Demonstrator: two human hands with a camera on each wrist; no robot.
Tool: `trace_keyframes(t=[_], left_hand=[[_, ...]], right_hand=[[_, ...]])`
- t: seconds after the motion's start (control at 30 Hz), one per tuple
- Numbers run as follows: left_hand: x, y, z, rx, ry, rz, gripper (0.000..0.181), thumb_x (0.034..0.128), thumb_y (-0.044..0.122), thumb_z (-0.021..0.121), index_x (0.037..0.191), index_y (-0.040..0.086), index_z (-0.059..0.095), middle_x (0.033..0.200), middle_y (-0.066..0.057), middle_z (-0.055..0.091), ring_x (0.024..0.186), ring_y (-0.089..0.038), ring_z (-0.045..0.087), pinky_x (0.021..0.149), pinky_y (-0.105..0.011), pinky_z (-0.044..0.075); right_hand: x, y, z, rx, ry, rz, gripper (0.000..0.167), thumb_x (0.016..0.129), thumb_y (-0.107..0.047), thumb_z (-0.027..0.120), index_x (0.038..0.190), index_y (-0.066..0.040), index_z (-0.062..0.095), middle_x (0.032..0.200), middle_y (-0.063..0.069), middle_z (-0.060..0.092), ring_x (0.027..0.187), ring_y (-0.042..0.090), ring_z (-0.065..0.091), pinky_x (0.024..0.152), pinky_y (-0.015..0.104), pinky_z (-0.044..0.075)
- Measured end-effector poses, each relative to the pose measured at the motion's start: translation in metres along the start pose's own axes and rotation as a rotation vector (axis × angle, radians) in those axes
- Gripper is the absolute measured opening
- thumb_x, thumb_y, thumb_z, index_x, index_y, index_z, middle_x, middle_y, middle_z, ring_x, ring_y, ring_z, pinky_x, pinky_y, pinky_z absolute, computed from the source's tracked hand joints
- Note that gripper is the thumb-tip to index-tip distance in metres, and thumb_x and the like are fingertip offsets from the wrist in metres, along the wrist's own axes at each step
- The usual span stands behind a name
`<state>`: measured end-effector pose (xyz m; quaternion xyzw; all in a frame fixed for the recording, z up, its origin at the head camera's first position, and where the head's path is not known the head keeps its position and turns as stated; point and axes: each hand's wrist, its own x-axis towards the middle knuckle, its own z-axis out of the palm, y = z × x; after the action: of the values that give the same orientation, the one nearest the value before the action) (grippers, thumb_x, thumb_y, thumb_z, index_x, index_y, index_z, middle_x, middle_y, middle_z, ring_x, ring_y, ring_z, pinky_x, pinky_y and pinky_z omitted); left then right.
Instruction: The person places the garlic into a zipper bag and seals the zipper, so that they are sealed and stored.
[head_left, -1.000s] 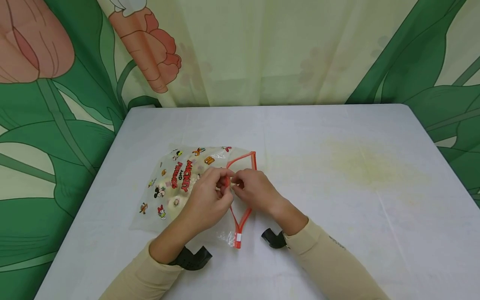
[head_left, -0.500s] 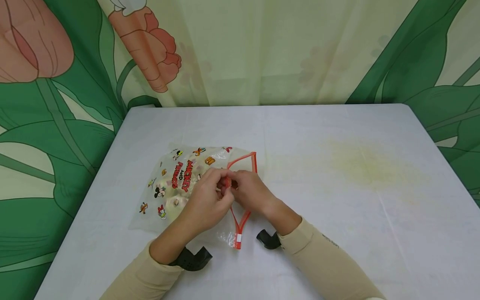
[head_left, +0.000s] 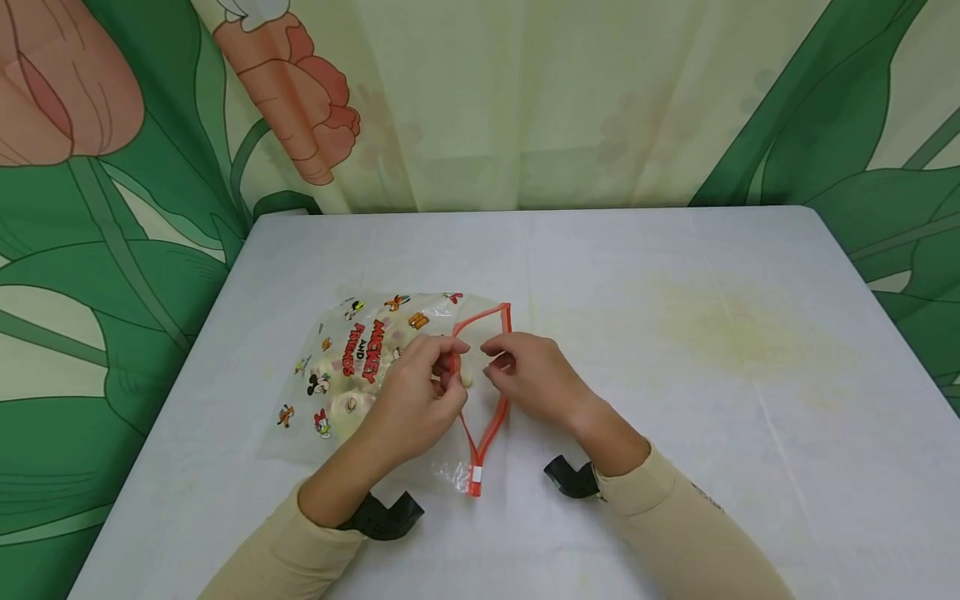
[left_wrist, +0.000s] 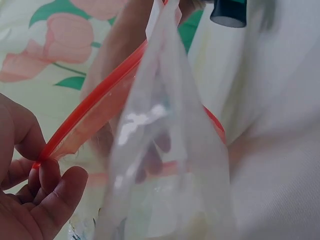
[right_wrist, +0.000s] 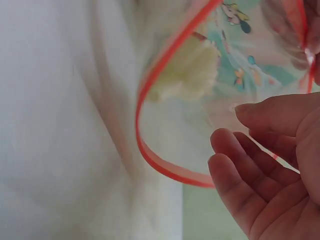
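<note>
A clear zip bag (head_left: 372, 354) printed with cartoon characters lies on its side on the table, its red-edged mouth spread toward the right. My left hand (head_left: 420, 387) pinches one red edge (left_wrist: 95, 100) of that mouth between thumb and fingers, as the left wrist view shows. My right hand (head_left: 536, 375) hovers at the opening, fingers loosely bent and nothing visible between them in the right wrist view. Inside the bag sits a pale yellow, soft-looking thing (right_wrist: 187, 72); its kind is unclear through the plastic. Part of the bag is hidden behind my left hand.
A white cloth covers the table (head_left: 675, 500), with a faint yellowish stain (head_left: 735, 329) at the right. Behind it hangs a curtain (head_left: 525, 108) with flowers and leaves. A black wrist mount (head_left: 386, 517) sits under the left forearm, another black mount (head_left: 570, 477) under the right.
My right hand first went left to meet the left hand at the red edge, then drew back to the right. The left hand and the bag have barely moved.
</note>
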<state>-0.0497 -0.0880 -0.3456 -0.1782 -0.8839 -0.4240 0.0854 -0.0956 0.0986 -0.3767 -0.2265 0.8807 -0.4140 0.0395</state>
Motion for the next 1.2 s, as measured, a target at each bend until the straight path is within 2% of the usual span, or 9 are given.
trace_keyframes(t=[0.3, 0.5, 0.6, 0.8, 0.87, 0.97, 1.07, 1.2], left_hand=[[0.001, 0.000, 0.000, 0.010, -0.006, 0.000, 0.027, 0.0841, -0.004, 0.062, 0.111, 0.000, 0.063, 0.094, -0.002, 0.053, 0.083, -0.014, 0.052, 0.066, -0.024, 0.052], [0.001, 0.001, 0.000, 0.009, -0.010, -0.004, 0.028, 0.0844, -0.003, 0.063, 0.113, 0.000, 0.063, 0.094, -0.002, 0.053, 0.083, -0.014, 0.052, 0.066, -0.024, 0.052], [0.002, 0.001, 0.001, 0.011, -0.012, -0.002, 0.030, 0.0845, -0.003, 0.063, 0.114, 0.000, 0.062, 0.093, -0.002, 0.053, 0.082, -0.014, 0.051, 0.065, -0.024, 0.052], [0.002, 0.001, 0.001, 0.021, -0.010, 0.003, 0.031, 0.0840, -0.003, 0.062, 0.114, -0.001, 0.062, 0.092, -0.002, 0.052, 0.082, -0.014, 0.051, 0.065, -0.025, 0.051], [0.003, 0.001, 0.001, 0.024, -0.010, 0.005, 0.031, 0.0840, -0.003, 0.062, 0.115, -0.001, 0.062, 0.092, -0.002, 0.052, 0.082, -0.014, 0.051, 0.065, -0.025, 0.051], [0.002, 0.001, 0.001, 0.022, -0.012, 0.003, 0.031, 0.0840, -0.003, 0.062, 0.115, -0.001, 0.062, 0.091, -0.002, 0.052, 0.082, -0.014, 0.051, 0.065, -0.025, 0.051], [0.002, 0.001, 0.001, 0.020, -0.011, 0.004, 0.031, 0.0839, -0.003, 0.061, 0.115, 0.000, 0.062, 0.091, -0.002, 0.052, 0.081, -0.014, 0.051, 0.065, -0.025, 0.051], [0.002, 0.000, 0.001, 0.020, -0.010, 0.007, 0.032, 0.0843, -0.002, 0.061, 0.117, 0.000, 0.062, 0.089, -0.001, 0.052, 0.080, -0.014, 0.050, 0.064, -0.025, 0.051]], right_hand=[[-0.019, 0.003, -0.017, -0.072, 0.027, -0.064, 0.026, 0.090, -0.009, 0.070, 0.115, 0.000, 0.070, 0.110, 0.007, 0.071, 0.094, 0.019, 0.069, 0.083, 0.039, 0.056], [-0.033, 0.007, -0.020, -0.039, -0.012, -0.090, 0.028, 0.089, -0.006, 0.071, 0.117, -0.002, 0.070, 0.109, 0.006, 0.070, 0.093, 0.017, 0.068, 0.082, 0.042, 0.056], [-0.040, 0.009, -0.020, -0.017, -0.042, -0.153, 0.028, 0.089, -0.005, 0.071, 0.116, -0.002, 0.069, 0.109, 0.007, 0.070, 0.093, 0.016, 0.067, 0.082, 0.039, 0.056], [-0.054, 0.009, -0.014, 0.043, -0.199, -0.336, 0.031, 0.088, -0.003, 0.071, 0.119, -0.003, 0.067, 0.111, 0.003, 0.069, 0.093, 0.012, 0.064, 0.082, 0.032, 0.054], [-0.059, 0.008, -0.010, 0.054, -0.225, -0.382, 0.033, 0.088, -0.001, 0.070, 0.120, -0.005, 0.067, 0.111, 0.000, 0.067, 0.092, 0.010, 0.062, 0.081, 0.030, 0.054], [-0.067, 0.006, -0.001, 0.042, -0.208, -0.486, 0.039, 0.084, 0.002, 0.071, 0.121, -0.008, 0.066, 0.111, -0.001, 0.063, 0.092, 0.009, 0.061, 0.080, 0.024, 0.052], [-0.072, 0.004, 0.009, 0.002, -0.144, -0.592, 0.047, 0.078, 0.005, 0.073, 0.122, -0.012, 0.067, 0.109, -0.002, 0.059, 0.089, 0.008, 0.058, 0.077, 0.016, 0.048], [-0.072, 0.002, 0.018, -0.075, -0.055, -0.659, 0.049, 0.073, 0.006, 0.076, 0.118, -0.013, 0.069, 0.103, -0.003, 0.056, 0.082, 0.008, 0.055, 0.072, 0.013, 0.045]])
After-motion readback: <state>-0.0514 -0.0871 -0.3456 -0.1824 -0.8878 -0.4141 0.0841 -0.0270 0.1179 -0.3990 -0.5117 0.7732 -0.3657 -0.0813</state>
